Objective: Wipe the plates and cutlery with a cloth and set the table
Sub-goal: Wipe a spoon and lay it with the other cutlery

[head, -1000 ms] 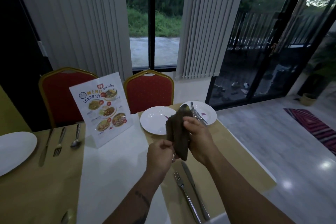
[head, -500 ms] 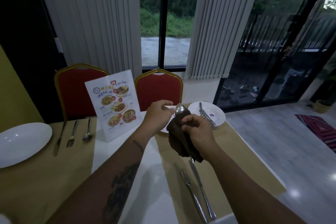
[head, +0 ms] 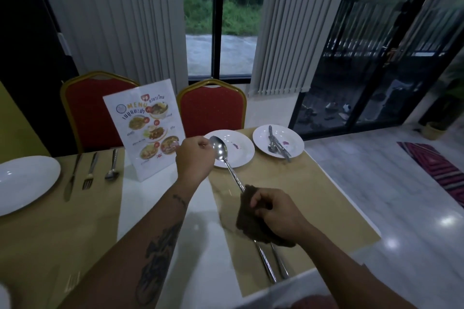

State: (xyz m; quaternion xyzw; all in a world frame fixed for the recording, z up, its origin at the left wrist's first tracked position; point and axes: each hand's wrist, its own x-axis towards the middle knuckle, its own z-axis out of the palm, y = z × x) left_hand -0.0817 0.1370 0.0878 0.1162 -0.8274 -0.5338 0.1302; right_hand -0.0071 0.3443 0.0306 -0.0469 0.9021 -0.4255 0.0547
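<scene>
The right hand (head: pixel 276 213) is clenched round a brown cloth (head: pixel 251 226) that wraps the handle end of a spoon (head: pixel 227 168). The left hand (head: pixel 193 158) pinches the spoon's bowl with curled fingers. The spoon hangs slanted above the tan placemat (head: pixel 313 195), its bowl over the near plate (head: pixel 238 155). The far plate (head: pixel 291 138) carries cutlery (head: pixel 276 145). 2 cutlery handles (head: pixel 267 267) lie on the mat under the cloth.
</scene>
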